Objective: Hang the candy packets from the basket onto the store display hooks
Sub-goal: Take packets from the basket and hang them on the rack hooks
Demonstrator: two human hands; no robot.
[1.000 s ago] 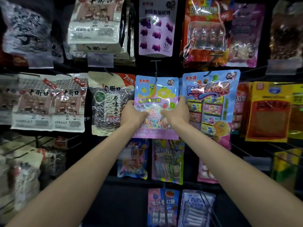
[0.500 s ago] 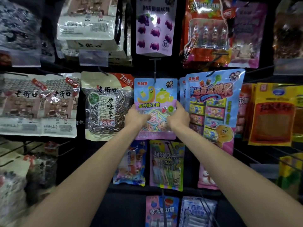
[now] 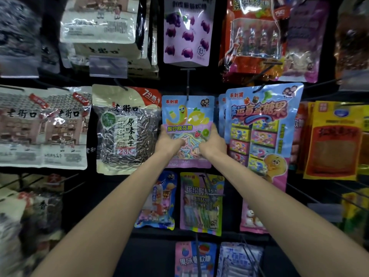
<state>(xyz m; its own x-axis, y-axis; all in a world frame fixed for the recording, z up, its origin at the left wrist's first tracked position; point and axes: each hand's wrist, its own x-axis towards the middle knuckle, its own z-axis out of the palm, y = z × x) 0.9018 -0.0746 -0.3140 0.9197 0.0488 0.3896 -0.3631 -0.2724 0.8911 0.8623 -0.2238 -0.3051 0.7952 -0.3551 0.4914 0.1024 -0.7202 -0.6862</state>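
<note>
**Gloss all over the snack wall**

The candy packet (image 3: 187, 114) is shining as smooth, glossy plastic film, and its lower window is showing clear over pastel strips. Above it, the hook (image 3: 187, 82) is reading as thin dark metal wire, dull rather than polished. To the left, the seed bag (image 3: 125, 134) is gleaming with a see-through plastic front and creamy, matt-looking edges. The big blue packet (image 3: 263, 124) is catching light across slick, slightly crinkled film. Up top, the purple packet (image 3: 187, 31) is glaring white where its shiny skin is reflecting. The price tag holder (image 3: 108, 66) is looking like cloudy clear plastic, and the yellow packets (image 3: 335, 140) are glinting like foil.
</note>
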